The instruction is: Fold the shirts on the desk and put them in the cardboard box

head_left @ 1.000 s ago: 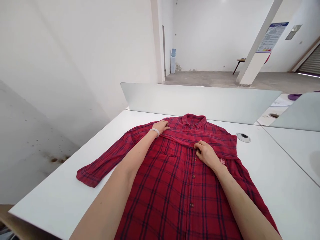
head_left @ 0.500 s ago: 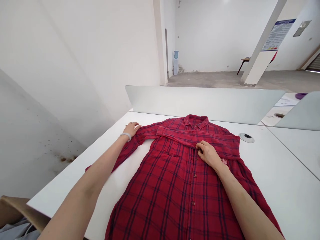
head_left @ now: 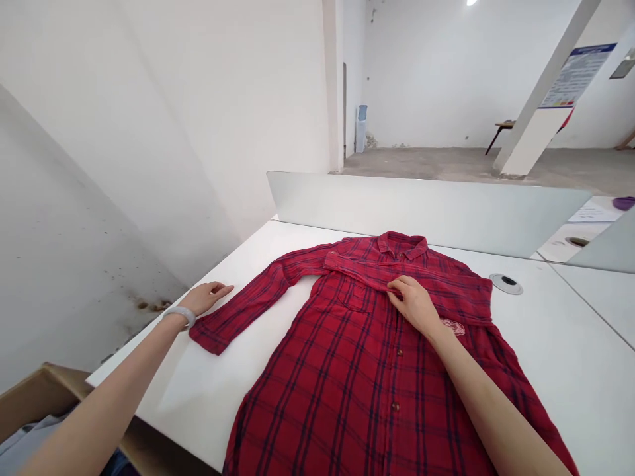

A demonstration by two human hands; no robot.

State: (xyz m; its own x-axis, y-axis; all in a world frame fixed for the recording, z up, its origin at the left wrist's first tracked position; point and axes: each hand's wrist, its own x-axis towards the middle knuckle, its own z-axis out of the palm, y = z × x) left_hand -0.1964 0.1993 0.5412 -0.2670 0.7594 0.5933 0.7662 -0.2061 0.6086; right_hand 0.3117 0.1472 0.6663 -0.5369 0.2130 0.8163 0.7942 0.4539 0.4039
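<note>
A red plaid button-up shirt (head_left: 337, 370) lies front up on the white table (head_left: 198, 410), collar towards the far side. One sleeve is folded across the chest; the other sleeve (head_left: 268, 291) stretches out to the left, its cuff at the near end. My left hand (head_left: 203, 297) is beside that cuff, empty, fingers loosely extended and a bracelet on the wrist. On the chest, my right hand (head_left: 411, 301) pinches the lower edge of the folded sleeve (head_left: 364, 268) near the button placket. Its forearm covers part of the shirt's right front.
A low frosted divider (head_left: 421, 205) stands along the table's far edge. Right of the collar is a round cable grommet (head_left: 506, 283). An open cardboard box (head_left: 54, 390) with cloth inside sits below the table's left edge. A white wall (head_left: 163, 119) rises on the left.
My left hand has moved left and towards me, from the outstretched sleeve's middle to beside its cuff. My right hand stays at the folded sleeve. The view has shifted slightly left.
</note>
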